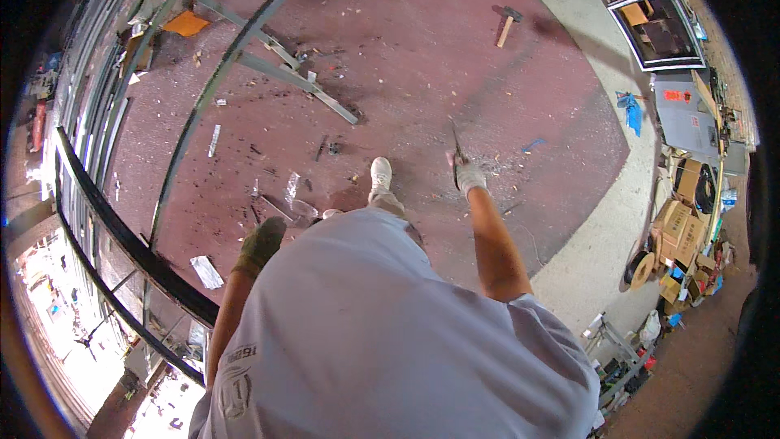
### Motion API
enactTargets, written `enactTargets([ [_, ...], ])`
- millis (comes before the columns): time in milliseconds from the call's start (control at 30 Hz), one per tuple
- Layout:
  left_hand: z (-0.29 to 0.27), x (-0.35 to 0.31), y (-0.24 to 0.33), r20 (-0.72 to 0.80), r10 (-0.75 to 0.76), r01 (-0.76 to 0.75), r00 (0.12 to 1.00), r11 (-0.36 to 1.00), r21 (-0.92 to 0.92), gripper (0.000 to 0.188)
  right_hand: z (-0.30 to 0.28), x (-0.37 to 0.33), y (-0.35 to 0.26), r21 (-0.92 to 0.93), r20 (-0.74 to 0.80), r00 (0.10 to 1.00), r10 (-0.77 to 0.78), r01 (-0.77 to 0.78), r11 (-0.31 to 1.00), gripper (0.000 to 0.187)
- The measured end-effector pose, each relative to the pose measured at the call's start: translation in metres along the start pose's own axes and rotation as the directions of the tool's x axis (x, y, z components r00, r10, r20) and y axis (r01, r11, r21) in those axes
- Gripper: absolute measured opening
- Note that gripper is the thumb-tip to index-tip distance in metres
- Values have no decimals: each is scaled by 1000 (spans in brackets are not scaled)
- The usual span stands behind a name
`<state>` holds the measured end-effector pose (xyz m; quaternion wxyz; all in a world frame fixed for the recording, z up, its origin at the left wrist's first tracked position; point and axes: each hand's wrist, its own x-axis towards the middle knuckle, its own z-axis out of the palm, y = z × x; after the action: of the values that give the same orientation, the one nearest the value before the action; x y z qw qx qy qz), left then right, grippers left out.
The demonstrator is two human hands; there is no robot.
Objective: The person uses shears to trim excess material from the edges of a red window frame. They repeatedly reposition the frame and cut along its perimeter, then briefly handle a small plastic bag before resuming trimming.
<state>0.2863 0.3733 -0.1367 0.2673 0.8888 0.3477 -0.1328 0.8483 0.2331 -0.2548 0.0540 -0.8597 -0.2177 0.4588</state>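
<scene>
One gloved right hand (pixel 470 177), just right of the frame's centre, is closed around a slim dark tool (pixel 456 140), whose pointed end reaches toward the top of the frame. The left hand (pixel 264 242), in a darker glove, hangs left of the lower centre beside the person's pale shirt (pixel 366 301); I cannot tell whether it is spread, curled or holding anything. Between the hands, a light shoe (pixel 380 171) stands on the dark red floor (pixel 406 49), with clear plastic scraps (pixel 292 185) to its left.

Well apart from the right hand, a hammer (pixel 505 32) with a wooden handle lies toward the upper right. A long grey rail (pixel 191 114) curves from the top centre down the left side, with shorter metal bars (pixel 301 84) near it at the upper centre-left. An orange piece (pixel 187 23) lies at the upper left, and a black beam (pixel 122 228) slants across the lower left. Along the right side are a dark-framed panel (pixel 670 63), a blue item (pixel 631 110) and cardboard boxes (pixel 681 223), with a spool (pixel 642 270) just below the boxes.
</scene>
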Motion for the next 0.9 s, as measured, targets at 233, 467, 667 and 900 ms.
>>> enactTargets([
  [233,-91,36,73,-168,-282,185,945,880,-438,39,-16,-101,-176,-539,106,871,-480,456,708,68],
  [467,-79,35,76,-303,-177,-46,936,793,-607,48,46,-196,-288,-628,210,776,-595,573,526,75],
  [667,-53,52,51,-389,-453,-361,802,152,-920,46,131,-233,-346,-629,374,599,-708,725,281,66],
  [900,-16,28,37,-243,-662,-516,709,-252,-819,41,181,-243,-361,-607,564,472,-677,793,48,48],
])
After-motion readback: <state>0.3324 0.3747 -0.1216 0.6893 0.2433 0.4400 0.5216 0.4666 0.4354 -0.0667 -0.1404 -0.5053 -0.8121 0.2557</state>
